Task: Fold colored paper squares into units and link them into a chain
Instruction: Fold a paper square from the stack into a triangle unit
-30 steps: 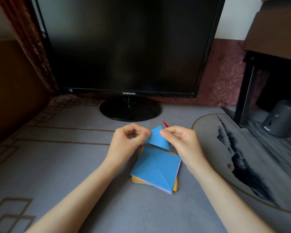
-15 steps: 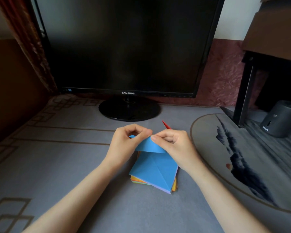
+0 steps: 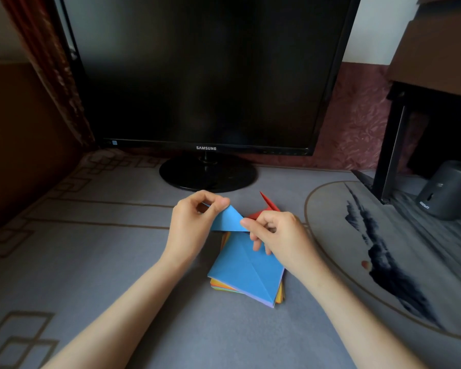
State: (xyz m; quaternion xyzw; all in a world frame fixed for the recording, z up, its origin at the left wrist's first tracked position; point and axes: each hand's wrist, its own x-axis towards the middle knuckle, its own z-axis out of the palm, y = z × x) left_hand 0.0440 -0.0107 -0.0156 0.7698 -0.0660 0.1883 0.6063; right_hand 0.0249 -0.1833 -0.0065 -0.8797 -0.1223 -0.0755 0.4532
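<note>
A small folded blue paper point(image 3: 228, 221) hangs above the desk between both hands. My left hand point(image 3: 193, 226) pinches its upper left corner between thumb and forefinger. My right hand point(image 3: 277, 235) pinches its lower right corner, the other fingers curled. Below them lies a stack of colored paper squares point(image 3: 246, 272) with a creased blue sheet on top. A folded red paper unit point(image 3: 266, 209) lies on the desk behind my right hand, partly hidden by it.
A black monitor point(image 3: 205, 75) on a round stand point(image 3: 208, 173) fills the back. A grey desk mat point(image 3: 91, 249) covers the surface. To the right are a round ink-patterned mat point(image 3: 383, 249), a dark cylinder point(image 3: 447, 190) and a black shelf leg point(image 3: 389, 155).
My right hand slid lower and to the right along the blue paper, uncovering more of the red unit. The blue piece now lies flatter and more folded between my fingers.
</note>
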